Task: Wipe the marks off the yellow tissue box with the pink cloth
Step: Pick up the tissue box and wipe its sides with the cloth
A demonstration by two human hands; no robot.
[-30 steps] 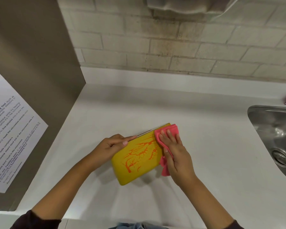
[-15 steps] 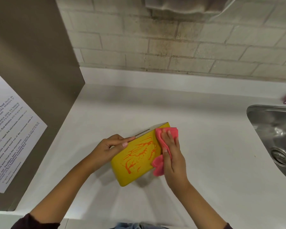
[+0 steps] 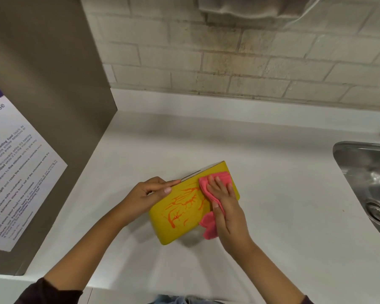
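Observation:
The yellow tissue box (image 3: 178,224) lies tilted on the white counter (image 3: 272,194), its broad face streaked with orange marks (image 3: 182,204). My left hand (image 3: 149,193) grips the box at its upper left edge, fingers over the top. My right hand (image 3: 225,205) presses the pink cloth (image 3: 206,183) flat against the box's right end. A loose fold of the cloth hangs below my palm. The box's right end is partly hidden under the cloth and hand.
A steel sink (image 3: 369,185) is sunk into the counter at the right. A tall grey-brown appliance side (image 3: 42,106) with a printed notice (image 3: 13,178) stands on the left. A brick wall (image 3: 250,62) runs behind the counter.
My right hand and the pink cloth have shifted left, further onto the box's marked face. The left hand keeps the same grip.

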